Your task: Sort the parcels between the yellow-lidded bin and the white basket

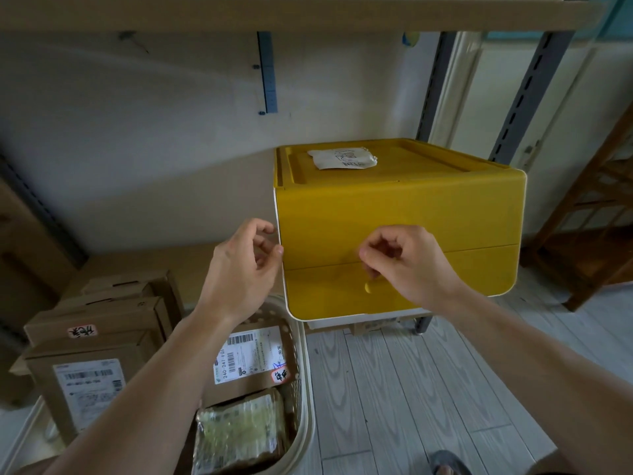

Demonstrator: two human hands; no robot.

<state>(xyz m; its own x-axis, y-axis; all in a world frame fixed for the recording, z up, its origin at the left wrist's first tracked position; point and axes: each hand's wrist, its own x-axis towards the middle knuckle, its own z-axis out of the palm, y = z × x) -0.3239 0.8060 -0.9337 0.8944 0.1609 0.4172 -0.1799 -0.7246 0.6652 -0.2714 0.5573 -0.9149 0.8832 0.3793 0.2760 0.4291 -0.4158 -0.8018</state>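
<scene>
The yellow-lidded bin [400, 231] stands at 1 o'clock of the view with its front flap down. One white packet [342, 158] lies on its top. The white basket [303, 399] sits at 7 o'clock and holds two visible parcels: one labelled carton [251, 358] and one bubble-wrapped parcel [239, 437]. At 8 o'clock, outside the basket, about four cartons [92, 354] stand in a row.

The left hand [243, 269] hovers at the bin's left edge, fingers loosely curled and holding nothing. The right hand [404, 262] is at the flap's seam, fingertips bunched; whether it pinches anything cannot be determined.

Judgement: sorting is partly done; the bin apparently needs opening, and the cartons remain.
</scene>
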